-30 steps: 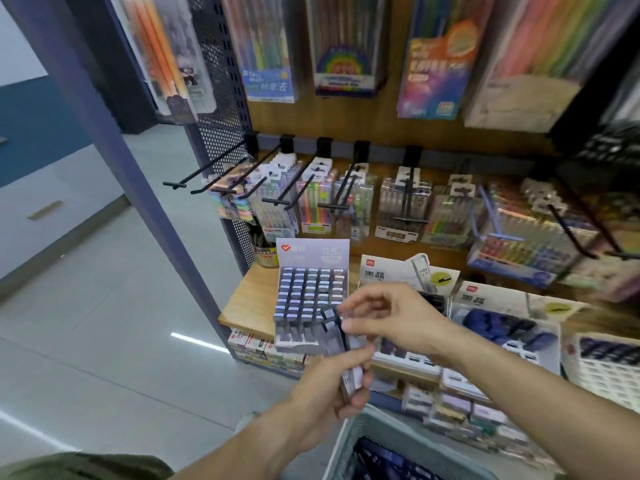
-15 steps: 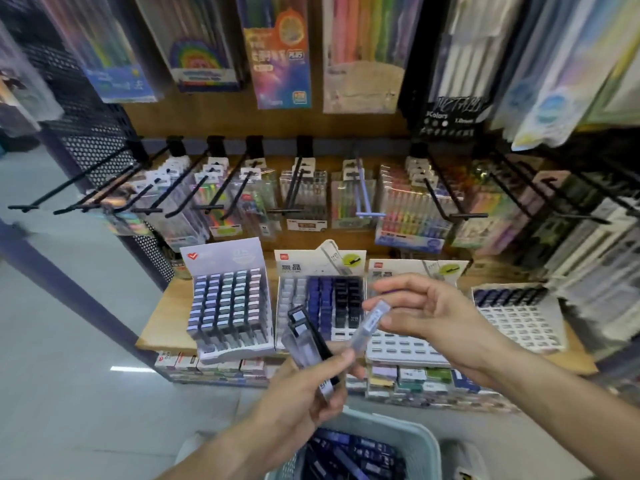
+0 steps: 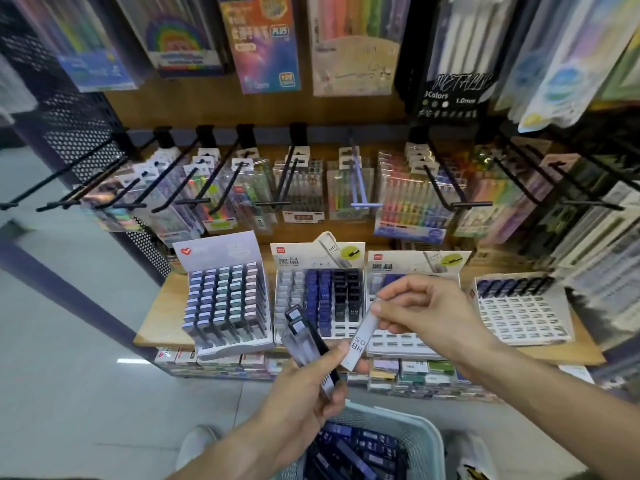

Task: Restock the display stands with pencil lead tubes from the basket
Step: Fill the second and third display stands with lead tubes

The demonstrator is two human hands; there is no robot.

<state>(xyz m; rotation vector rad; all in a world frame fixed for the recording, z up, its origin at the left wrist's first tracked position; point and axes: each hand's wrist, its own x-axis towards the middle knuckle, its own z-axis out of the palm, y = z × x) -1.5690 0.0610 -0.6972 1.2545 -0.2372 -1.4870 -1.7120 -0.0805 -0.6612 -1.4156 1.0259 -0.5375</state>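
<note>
Nearest you, at the bottom of the view, the pale green basket (image 3: 420, 433) holds a loose heap of dark blue and black lead tubes (too jumbled to count). On the wooden shelf (image 3: 159, 313) beyond your hands stand four display stands in a row. The far-left stand (image 3: 227, 299) is packed full with grey and pale blue caps. The second stand (image 3: 320, 299) has white tubes at its left, blue in the middle and black at its right, with empty slots along its near edge. The third stand (image 3: 398, 341), mostly hidden behind your right hand, shows open slots near you. The right stand (image 3: 519, 310) carries a single far row of dark tubes and bare white slots everywhere nearer. Your left hand (image 3: 304, 393) has its fingers curled round a small bundle of dark tubes (image 3: 304, 337), at least two, with clear bodies and black caps pointing up and away from you. Your right hand (image 3: 426, 313) pinches one white tube (image 3: 362, 337) between thumb and fingertips; it is flat and translucent, printed "HB 0.5", tilted with its lower end just beside your left fingers, held in the air in front of the second and third stands.
</note>
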